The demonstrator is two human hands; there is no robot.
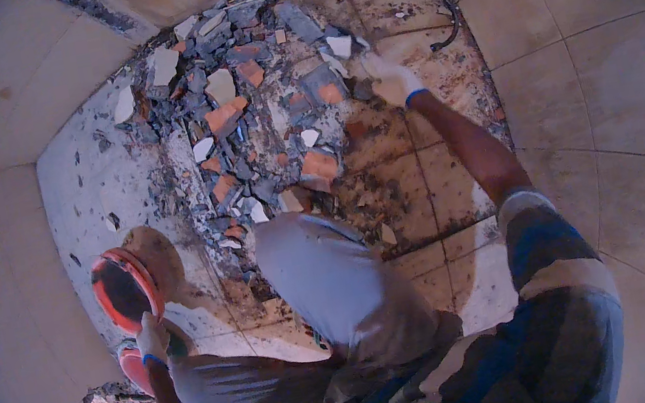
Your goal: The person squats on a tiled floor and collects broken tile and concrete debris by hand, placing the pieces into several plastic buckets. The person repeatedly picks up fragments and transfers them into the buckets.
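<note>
Striped sleeve [551, 247] close, rubble [226, 117] beyond

Our gloved left hand [153, 337] has its fingers clasped on the rim of a red bucket [153, 285] at our left. Our right hand [394, 80] is near a white shard [340, 46]; whether its fingers grasp anything, we cannot tell.

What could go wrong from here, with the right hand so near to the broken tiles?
A pointed white tile shard lies by the fingertips of the gloved right hand; its edge might cut through the glove. The bent knee is close to the rubble heap, so kneeling down could press it onto sharp pieces. The left hand is at the red bucket's rim; a careless pull may tip it.
</note>
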